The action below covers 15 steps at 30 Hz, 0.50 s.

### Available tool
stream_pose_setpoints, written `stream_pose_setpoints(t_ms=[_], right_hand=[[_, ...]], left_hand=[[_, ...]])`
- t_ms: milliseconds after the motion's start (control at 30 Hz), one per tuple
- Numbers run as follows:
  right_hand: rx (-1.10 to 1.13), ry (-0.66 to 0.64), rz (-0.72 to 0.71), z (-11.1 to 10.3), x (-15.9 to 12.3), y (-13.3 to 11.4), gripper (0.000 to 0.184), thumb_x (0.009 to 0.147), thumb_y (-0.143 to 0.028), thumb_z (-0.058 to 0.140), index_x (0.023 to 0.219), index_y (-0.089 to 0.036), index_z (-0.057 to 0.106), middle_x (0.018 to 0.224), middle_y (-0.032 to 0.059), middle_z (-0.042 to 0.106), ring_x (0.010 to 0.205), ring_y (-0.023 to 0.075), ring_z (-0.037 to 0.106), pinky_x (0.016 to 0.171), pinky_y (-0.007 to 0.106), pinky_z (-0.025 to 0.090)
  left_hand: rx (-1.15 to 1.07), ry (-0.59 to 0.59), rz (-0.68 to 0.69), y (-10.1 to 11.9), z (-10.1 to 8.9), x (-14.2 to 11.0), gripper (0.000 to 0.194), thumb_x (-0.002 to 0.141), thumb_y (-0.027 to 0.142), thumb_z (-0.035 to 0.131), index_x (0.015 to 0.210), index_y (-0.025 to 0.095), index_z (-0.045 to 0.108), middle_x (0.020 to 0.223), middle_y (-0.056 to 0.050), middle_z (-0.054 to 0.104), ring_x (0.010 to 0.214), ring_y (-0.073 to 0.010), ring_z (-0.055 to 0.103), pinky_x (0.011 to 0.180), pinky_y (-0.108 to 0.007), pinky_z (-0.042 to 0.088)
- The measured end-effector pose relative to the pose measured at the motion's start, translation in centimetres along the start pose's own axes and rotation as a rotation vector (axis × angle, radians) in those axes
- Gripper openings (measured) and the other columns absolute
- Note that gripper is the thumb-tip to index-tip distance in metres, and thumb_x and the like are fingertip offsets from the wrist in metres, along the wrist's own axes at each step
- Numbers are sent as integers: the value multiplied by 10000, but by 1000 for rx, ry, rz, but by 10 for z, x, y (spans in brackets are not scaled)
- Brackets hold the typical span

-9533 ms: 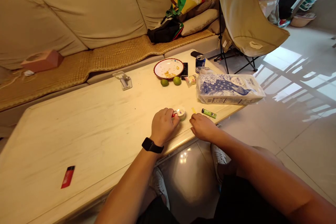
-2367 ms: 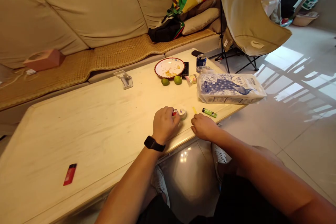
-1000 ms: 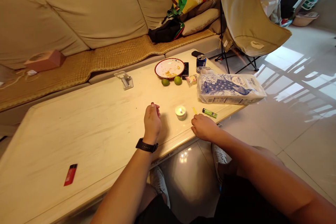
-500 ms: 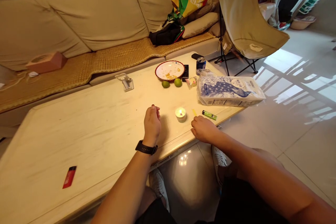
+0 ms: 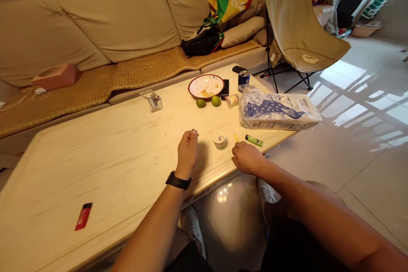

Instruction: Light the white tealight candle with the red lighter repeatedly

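Head view: a tea light point(image 5: 219, 141) sits near the front edge of a pale table point(image 5: 95, 165), between the hands and touched by neither, no flame visible. Left hand point(image 5: 187, 155) is raised just left of it, fingers bunched shut, nothing visible in them, though something tiny could be hidden. Right hand point(image 5: 247, 158) lies half-curled and empty at the table edge, nearest a yellow stick point(image 5: 235, 137) and a green lighter point(image 5: 254, 140). Risks: a careless hand swing could tip the tea light or knock it off the edge, and any flame there could reach the tissue pack point(image 5: 279, 111) nearby. A red lighter point(image 5: 83, 216) lies well left of both hands.
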State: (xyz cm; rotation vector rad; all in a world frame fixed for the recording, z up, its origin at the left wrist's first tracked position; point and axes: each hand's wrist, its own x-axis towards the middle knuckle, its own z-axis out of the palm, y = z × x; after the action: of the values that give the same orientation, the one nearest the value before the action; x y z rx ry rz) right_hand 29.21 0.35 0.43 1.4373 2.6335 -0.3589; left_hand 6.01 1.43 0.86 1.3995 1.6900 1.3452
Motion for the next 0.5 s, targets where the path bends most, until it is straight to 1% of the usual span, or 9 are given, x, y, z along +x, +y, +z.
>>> stream_pose_setpoints(t_ms=[133, 233, 300, 500], right_hand=[[6, 10, 0, 2, 0, 0, 320, 999, -305, 517, 1118, -93, 725, 1136, 193, 692, 1117, 300, 600, 978, 365, 449], [10, 15, 5, 3, 1, 1, 316, 1000, -306, 518, 1119, -97, 723, 1140, 192, 691, 1118, 297, 596, 978, 367, 447], [9, 11, 8, 3, 1, 1, 317, 1003, -309, 518, 1123, -99, 722, 1143, 192, 691, 1118, 295, 596, 978, 367, 446], [11, 9, 5, 4, 1, 2, 304, 998, -307, 530, 1117, -103, 722, 1130, 186, 691, 1114, 294, 600, 971, 361, 442]], left_hand=[[352, -138, 230, 6, 4, -6, 247, 971, 402, 553, 797, 228, 570, 723, -19, 567, 683, -200, 501, 647, -324, 348], [494, -187, 397, 7, 10, -9, 204, 915, 332, 596, 747, 231, 538, 731, -46, 557, 702, -227, 494, 657, -344, 346], [535, -205, 445, 8, 14, -10, 196, 898, 308, 598, 731, 236, 525, 718, -55, 544, 701, -240, 487, 658, -357, 349], [598, -212, 495, 6, 20, -8, 174, 891, 285, 589, 738, 239, 519, 723, -64, 546, 715, -252, 505, 687, -373, 371]])
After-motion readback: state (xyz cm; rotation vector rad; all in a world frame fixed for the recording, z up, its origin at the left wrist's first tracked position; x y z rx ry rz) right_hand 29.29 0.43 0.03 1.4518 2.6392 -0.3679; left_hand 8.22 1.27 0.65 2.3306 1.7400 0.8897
